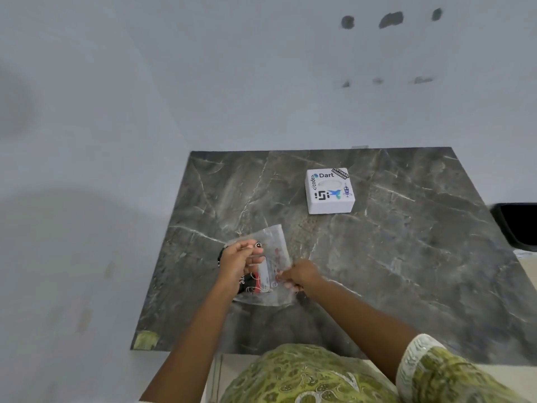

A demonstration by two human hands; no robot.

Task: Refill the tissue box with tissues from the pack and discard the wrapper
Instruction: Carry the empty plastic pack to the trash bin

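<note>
Where the pale wall meets it, a dark grey marbled tabletop [406, 271] carries every item listed. Largest upon it: one white tissue box [330, 191], square, upright, stickers on its top around an oval opening, standing well beyond the fingers and to their right, apart from both hands. A black bin-like object [517, 225] shows at the right edge of view, past the tabletop's rim, only partly seen. Next: one clear plastic wrapper [276, 254] with red and black print, held up between the two hands just above the tabletop; whether tissues are inside cannot be told. Left hand [236, 264]: fingers [254, 250] pinched on the wrapper's upper left part. Right hand [302, 276]: fingers curled closed on the wrapper's lower right edge. Smallest: a strip of greenish tape [146, 338] at the tabletop's near left corner, well left of the fingers.
</note>
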